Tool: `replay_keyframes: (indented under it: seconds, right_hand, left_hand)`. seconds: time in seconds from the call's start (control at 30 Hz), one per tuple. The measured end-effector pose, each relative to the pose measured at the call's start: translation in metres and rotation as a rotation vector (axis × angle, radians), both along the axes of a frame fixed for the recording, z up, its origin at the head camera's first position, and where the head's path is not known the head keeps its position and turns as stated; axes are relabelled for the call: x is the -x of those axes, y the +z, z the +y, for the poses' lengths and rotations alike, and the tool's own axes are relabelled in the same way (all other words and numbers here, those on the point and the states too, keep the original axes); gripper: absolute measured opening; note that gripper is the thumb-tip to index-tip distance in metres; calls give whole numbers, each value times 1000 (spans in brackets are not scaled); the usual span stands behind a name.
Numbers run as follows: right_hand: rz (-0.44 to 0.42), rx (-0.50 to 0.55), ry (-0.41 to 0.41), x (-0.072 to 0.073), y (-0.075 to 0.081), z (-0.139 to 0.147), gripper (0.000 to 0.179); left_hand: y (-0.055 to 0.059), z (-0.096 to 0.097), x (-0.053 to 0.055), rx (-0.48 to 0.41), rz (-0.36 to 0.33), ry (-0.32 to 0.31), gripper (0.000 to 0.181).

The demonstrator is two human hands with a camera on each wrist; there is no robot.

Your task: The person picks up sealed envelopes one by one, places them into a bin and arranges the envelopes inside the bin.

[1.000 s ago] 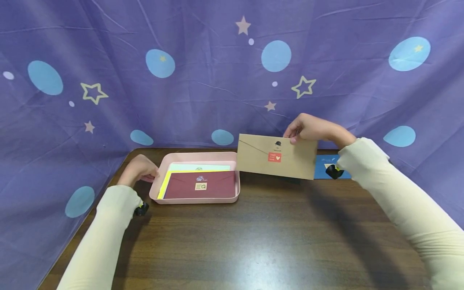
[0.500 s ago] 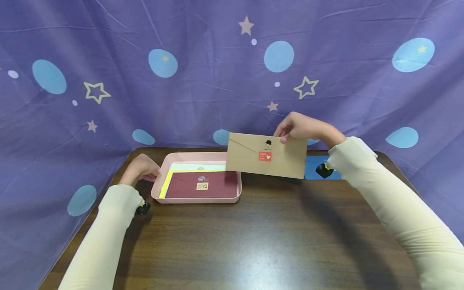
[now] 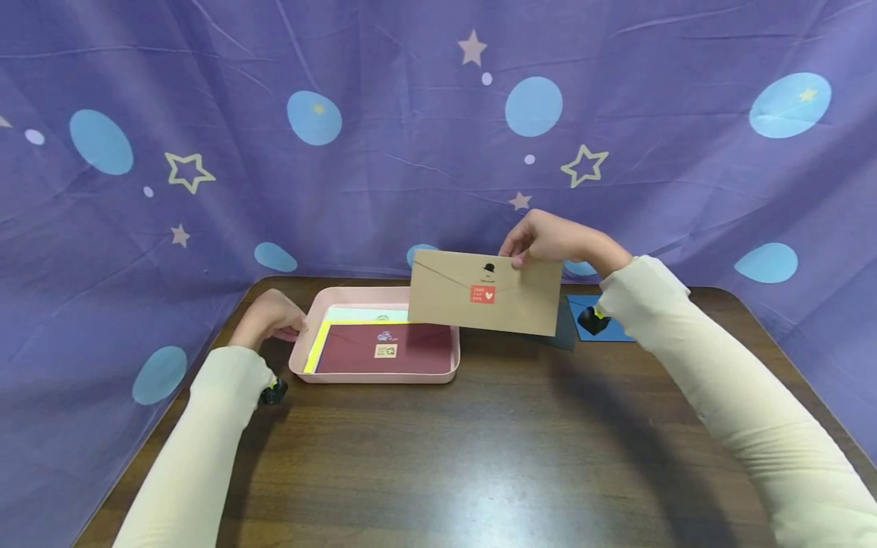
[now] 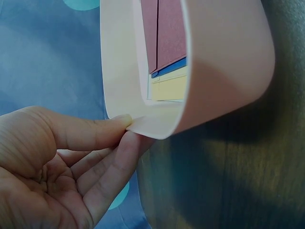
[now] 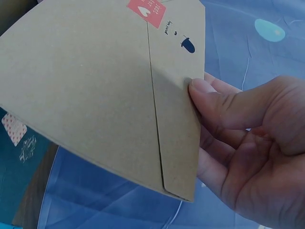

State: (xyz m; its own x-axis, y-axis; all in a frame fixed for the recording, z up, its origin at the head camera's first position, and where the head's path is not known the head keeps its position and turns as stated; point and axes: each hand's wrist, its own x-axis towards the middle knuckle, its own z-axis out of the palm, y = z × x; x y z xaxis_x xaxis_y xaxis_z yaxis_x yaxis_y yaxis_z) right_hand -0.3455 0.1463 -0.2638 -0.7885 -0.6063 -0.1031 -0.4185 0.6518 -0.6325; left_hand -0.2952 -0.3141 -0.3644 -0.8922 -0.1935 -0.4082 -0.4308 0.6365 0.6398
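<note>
A kraft-brown envelope (image 3: 445,293) with a red heart sticker and a small hat print hangs from my right hand (image 3: 551,237), which pinches its top edge between thumb and fingers. The envelope's left end covers the right back part of a pink tray (image 3: 373,378). My left hand (image 3: 272,313) pinches the tray's left rim; in the left wrist view, thumb and forefinger meet on the rim (image 4: 164,131). Inside the tray, a maroon envelope (image 3: 425,348) lies on top of blue, yellow (image 3: 317,346) and pale mint (image 3: 349,314) ones.
A dark green envelope (image 3: 565,331) lies on the table right of the tray, partly hidden by the brown one. Beside it is a blue envelope (image 3: 617,332), partly behind the right wrist. A purple patterned cloth (image 3: 411,190) stands behind the wooden table (image 3: 411,457).
My right hand has carried the brown envelope leftward, from the tray's right edge to over its right back part. More of the dark green envelope shows. The left hand stays on the rim.
</note>
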Motion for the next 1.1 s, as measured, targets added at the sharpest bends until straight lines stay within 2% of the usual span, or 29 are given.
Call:
replay_keyframes:
  seconds: [0.2,0.53,0.83,1.0,1.1]
  right_hand:
    - [1,23,25,0,0,-12,18]
    - [-6,32,43,-1,1,-30,18]
    - [-18,40,51,-1,-1,-45,19]
    - [-8,19,60,-2,-2,-52,20]
    - [10,1,78,-1,-3,-57,20]
  left_hand:
    - [1,0,1,-8,-17,8,8]
    - [1,0,1,28,-15,-2,7]
    - [-1,-1,2,3,-22,18,12]
    - [0,-1,2,-17,-22,18,6]
    - [1,-1,1,-22,-21,11,10]
